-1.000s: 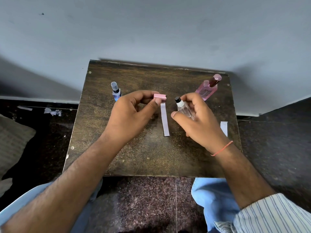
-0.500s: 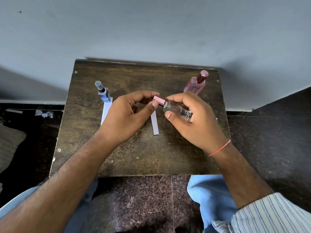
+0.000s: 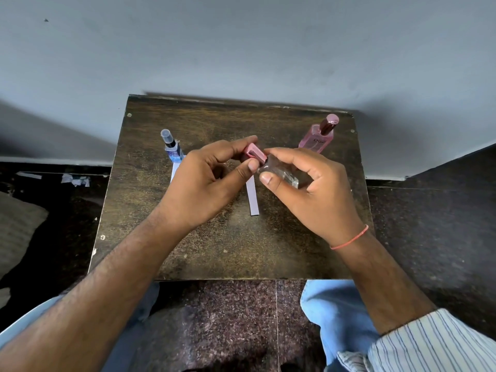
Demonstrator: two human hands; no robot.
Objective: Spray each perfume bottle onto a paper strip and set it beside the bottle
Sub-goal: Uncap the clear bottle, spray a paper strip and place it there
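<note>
Over the middle of the small wooden table (image 3: 204,253), my right hand (image 3: 314,194) grips a clear glass perfume bottle (image 3: 281,171), tilted with its top toward the left. My left hand (image 3: 204,183) pinches the bottle's pink cap (image 3: 256,153) right at the bottle's neck. A white paper strip (image 3: 252,198) lies flat under the hands. A small blue bottle with a clear cap (image 3: 171,149) stands at the back left, a paper strip (image 3: 175,170) beside it. At the back right stands a tall pink bottle (image 3: 319,136).
The table stands against a grey wall (image 3: 241,49). Dark speckled floor surrounds it, with paper scraps (image 3: 75,180) at the left by the wall. My knees in blue trousers (image 3: 332,318) are below the table's front edge.
The right hand has tipped the clear bottle from upright onto its side toward the left. The left hand has brought the pink cap up against the bottle's neck.
</note>
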